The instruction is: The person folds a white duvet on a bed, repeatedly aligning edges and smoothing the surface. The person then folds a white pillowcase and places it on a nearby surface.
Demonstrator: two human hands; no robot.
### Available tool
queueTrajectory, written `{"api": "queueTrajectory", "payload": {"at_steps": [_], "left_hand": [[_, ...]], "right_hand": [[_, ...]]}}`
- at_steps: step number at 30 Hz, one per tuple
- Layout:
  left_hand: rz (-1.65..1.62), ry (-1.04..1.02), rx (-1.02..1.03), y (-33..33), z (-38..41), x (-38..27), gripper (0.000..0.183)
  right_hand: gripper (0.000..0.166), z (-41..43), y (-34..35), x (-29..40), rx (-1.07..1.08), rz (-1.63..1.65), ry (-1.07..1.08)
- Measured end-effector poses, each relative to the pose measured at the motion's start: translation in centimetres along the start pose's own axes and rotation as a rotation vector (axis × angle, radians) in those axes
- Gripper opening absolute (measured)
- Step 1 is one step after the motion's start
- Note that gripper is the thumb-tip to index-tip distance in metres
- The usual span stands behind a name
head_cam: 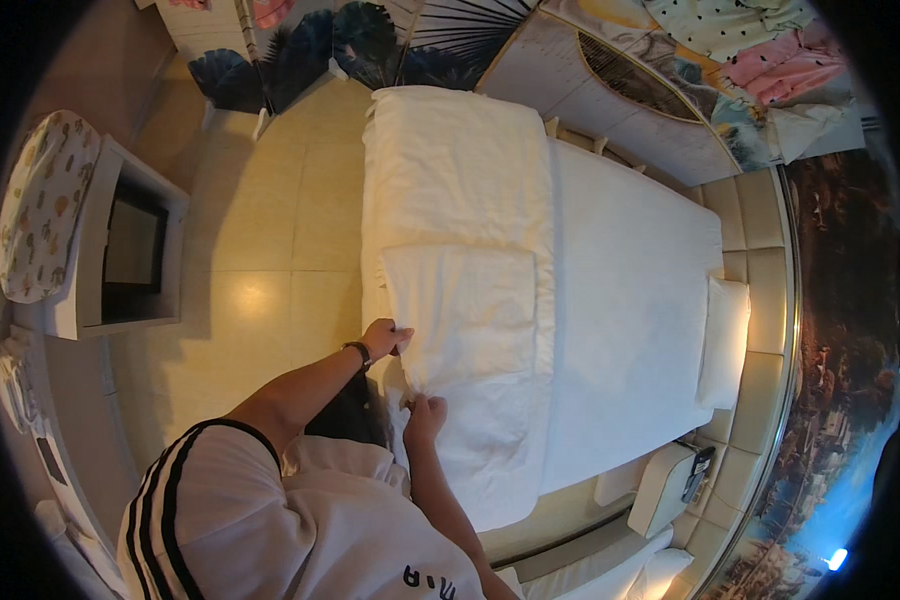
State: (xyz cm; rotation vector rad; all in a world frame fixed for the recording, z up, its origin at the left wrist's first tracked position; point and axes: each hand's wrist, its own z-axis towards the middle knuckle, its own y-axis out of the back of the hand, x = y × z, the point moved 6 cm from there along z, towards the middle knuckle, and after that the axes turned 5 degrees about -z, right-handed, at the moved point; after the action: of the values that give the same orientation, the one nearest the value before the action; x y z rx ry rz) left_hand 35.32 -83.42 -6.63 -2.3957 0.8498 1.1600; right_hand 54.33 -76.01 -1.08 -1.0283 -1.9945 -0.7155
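My left hand (387,340), with a dark band on its wrist, pinches the left edge of a folded white cloth (465,307). Closer to my body, my right hand (425,417) grips the same edge, where the fabric gathers into creases. The cloth lies over a folded white quilt (457,165) that covers the foot half of the bed. Beyond the quilt stretches a smooth white sheet (630,300). A white pillow (724,345) leans at the padded headboard (765,300).
A white bedside cabinet (660,487) with a dark device on top stands at the lower right. Folding screens (630,82) line the bed's far side, clothing over them. At left, a white cabinet (131,240) holds a dark-framed box below a patterned cushion (49,206). Tiled floor (251,292) lies between.
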Motion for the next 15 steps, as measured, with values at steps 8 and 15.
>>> {"api": "queueTrajectory", "payload": {"at_steps": [8, 15], "left_hand": [[0.099, -0.230, 0.116, -3.6, -9.6, 0.0, 0.026], [-0.105, -0.209, 0.105, -4.6, -8.5, 1.3, 0.019]], "right_hand": [[0.012, 1.0, -0.2, 0.3, 0.137, 0.017, -0.113], [0.012, 0.7, -0.7, 1.7, 0.280, -0.002, -0.119]]}}
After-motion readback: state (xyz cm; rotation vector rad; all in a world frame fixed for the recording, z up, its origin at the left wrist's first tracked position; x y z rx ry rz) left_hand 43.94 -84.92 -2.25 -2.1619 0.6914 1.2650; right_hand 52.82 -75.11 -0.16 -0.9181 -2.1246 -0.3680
